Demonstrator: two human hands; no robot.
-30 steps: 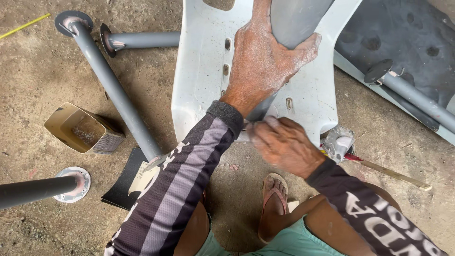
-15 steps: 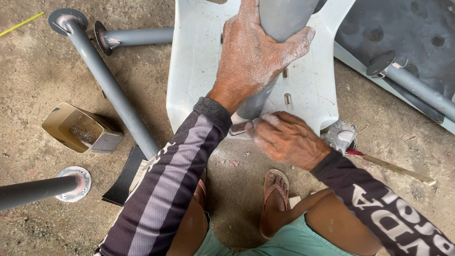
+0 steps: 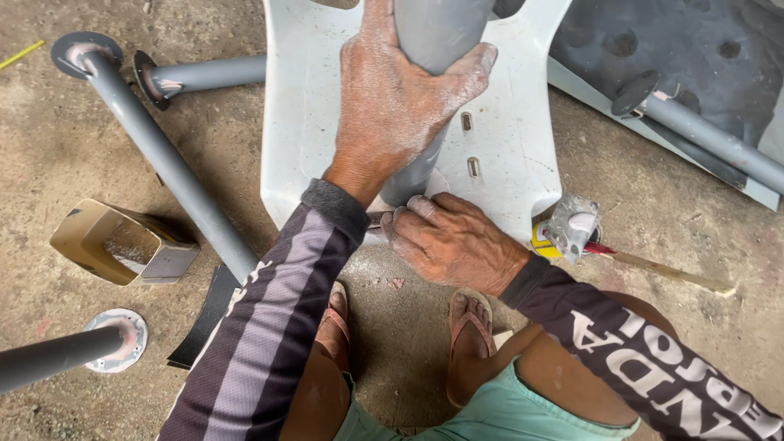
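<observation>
The left hand [image 3: 400,98] is wrapped tight around a grey tube leg [image 3: 433,49] that stands on the underside of a white plastic seat [image 3: 310,122] lying upside down on the concrete floor [image 3: 65,163]. The right hand [image 3: 453,241] is pressed at the foot of that leg, where its round base meets the seat; its fingers are curled together over the joint, and whether they pinch a small fastener or tool there cannot be told, since the hand covers it. Judging from how things lie, the work looks to be in its early or middle part: only this one leg stands on the seat, while three more grey legs with round flanges lie loose, two on the floor to the left [image 3: 163,163] [image 3: 204,75] and one at the lower left edge [image 3: 57,359]. Another leg [image 3: 702,135] rests on a dark seat [image 3: 653,57] at the upper right. An open cardboard box [image 3: 114,241] sits on the floor near the left legs, a strip of dark sandpaper [image 3: 208,314] lies beside the person's sandalled foot [image 3: 469,318], and a small tin with a stick [image 3: 572,229] stands just right of the seat's edge.
</observation>
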